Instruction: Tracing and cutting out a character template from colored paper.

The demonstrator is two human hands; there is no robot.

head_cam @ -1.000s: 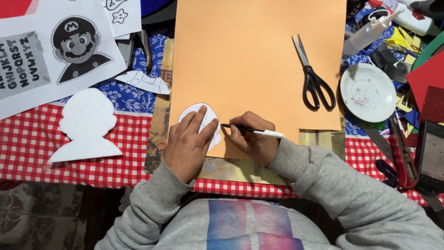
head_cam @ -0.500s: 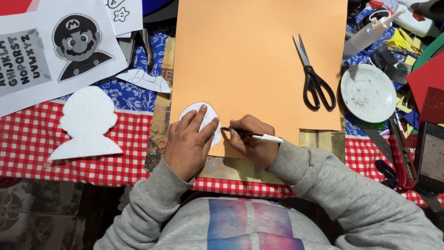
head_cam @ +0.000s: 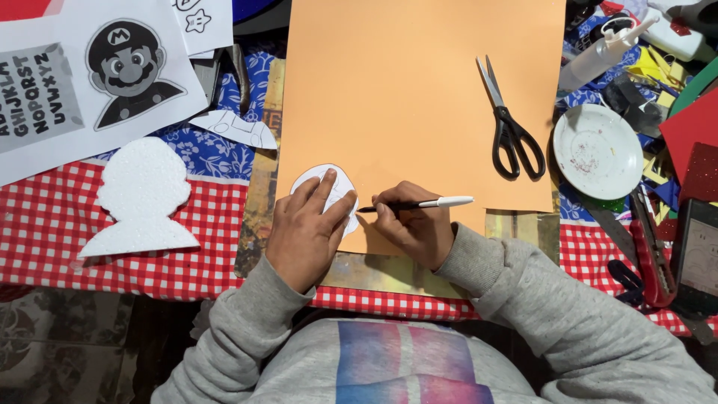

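Head view: the left hand (head_cam: 307,232) lies flat, fingers spread, pressing a white template (head_cam: 323,183) onto the near left corner of the orange sheet (head_cam: 419,90). The right hand (head_cam: 411,224) is closed around a pen (head_cam: 426,203), tip touching the sheet at the template's right edge — tracing, by the look of it. To do this well, I'd judge, the left hand must bear down evenly so the template can't slide, and the pen tip should hug the cut edge, held steep, moving in one smooth line.

Scissors (head_cam: 508,127) lie on the sheet's right side, well apart from the hands. Further right, a white plate (head_cam: 598,150) and a red cutter (head_cam: 651,254). On the left — a white foam silhouette (head_cam: 142,198) on the checked cloth (head_cam: 45,232), with a printed character picture (head_cam: 131,71) beyond it.
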